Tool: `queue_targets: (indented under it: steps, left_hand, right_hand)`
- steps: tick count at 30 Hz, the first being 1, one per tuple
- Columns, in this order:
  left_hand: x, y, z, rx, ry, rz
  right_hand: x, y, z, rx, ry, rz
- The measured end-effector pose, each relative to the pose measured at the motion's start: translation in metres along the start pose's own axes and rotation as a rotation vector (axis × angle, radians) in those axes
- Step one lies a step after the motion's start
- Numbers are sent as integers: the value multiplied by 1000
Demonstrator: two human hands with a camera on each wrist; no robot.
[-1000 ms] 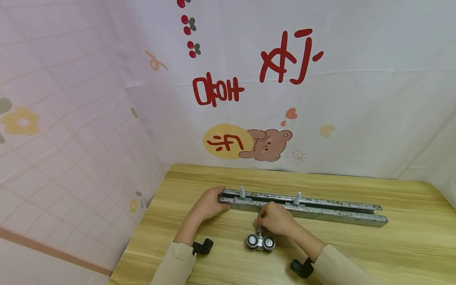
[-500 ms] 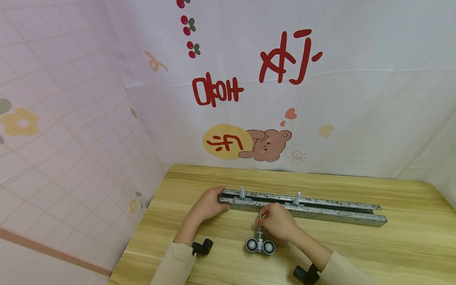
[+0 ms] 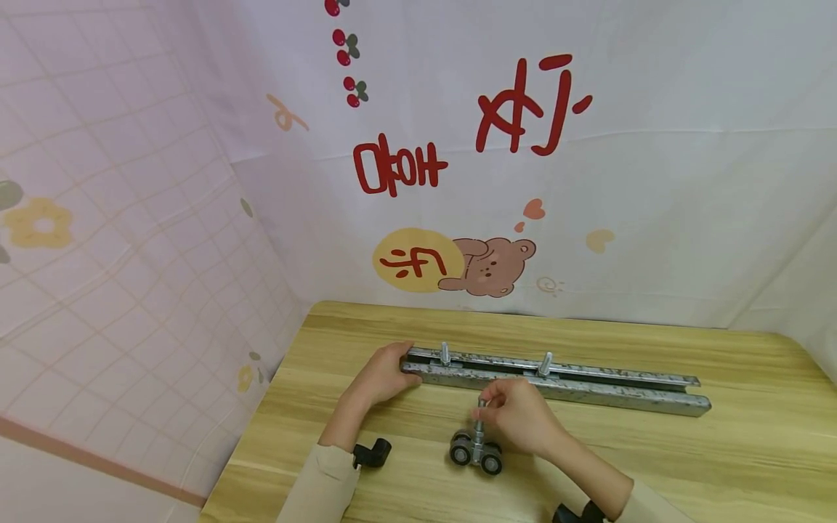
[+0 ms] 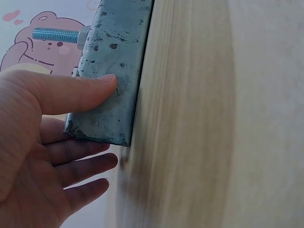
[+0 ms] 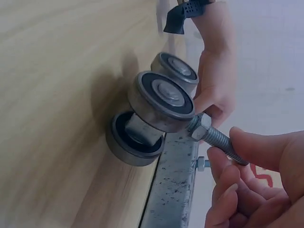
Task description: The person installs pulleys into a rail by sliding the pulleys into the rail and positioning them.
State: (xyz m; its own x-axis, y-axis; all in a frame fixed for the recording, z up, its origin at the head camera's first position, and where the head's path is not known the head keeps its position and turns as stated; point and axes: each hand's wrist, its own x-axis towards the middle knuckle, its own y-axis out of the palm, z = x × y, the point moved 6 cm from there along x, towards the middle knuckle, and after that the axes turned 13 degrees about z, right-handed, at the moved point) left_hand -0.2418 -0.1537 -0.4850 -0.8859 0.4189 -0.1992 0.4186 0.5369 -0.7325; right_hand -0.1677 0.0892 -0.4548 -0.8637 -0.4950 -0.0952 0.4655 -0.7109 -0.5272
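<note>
My left hand [image 3: 382, 374] grips the left end of a long galvanized steel track rail [image 3: 621, 394]. In the left wrist view the thumb presses the face of the rail [image 4: 116, 52] while the index finger goes behind it. Two threaded bolts, a left one [image 3: 445, 354] and a right one [image 3: 546, 365], stick up from the rail's slot. My right hand [image 3: 523, 418] pinches the top of the threaded bolt of a roller trolley [image 3: 478, 454], whose wheels are low over or on the table in front of the rail. Black-rimmed bearing wheels [image 5: 166, 92] and a hex nut [image 5: 201, 127] show in the right wrist view.
The wood-grain table [image 3: 752, 465] carries the rail near its back. Behind stands a white cloth backdrop [image 3: 654, 189] with red characters and a printed bear. Black wrist mounts show on both forearms, the left mount [image 3: 373, 453] beside the left cuff.
The right hand has shifted slightly right and towards me. The roller trolley has turned about its bolt, so its wheels now show at an angle. My left hand and the rail stay put.
</note>
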Motion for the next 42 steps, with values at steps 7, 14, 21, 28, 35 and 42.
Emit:
queue_targets:
  steps: [7,14,21,28,35,42]
  left_hand:
    - [0,0,1,-4,-2,5]
    - [1,0,2,2,4,4]
    - [1,0,0,9,3,2]
    - [1,0,1,2,-1,4]
    - [1,0,1,12,3,3]
    - [1,0,1,-2,-2,3]
  right_hand:
    - [-13,3,14,-130,-46,-27]
    - [-22,4,22,-273,-114,-51]
    - [-30,3,25,-334,-196,-67]
    - [-36,-2,23,-368,-231,-55]
    - [-43,-9,18,-432,-220,-42]
    - [-51,-17,11,-428,-231,-26]
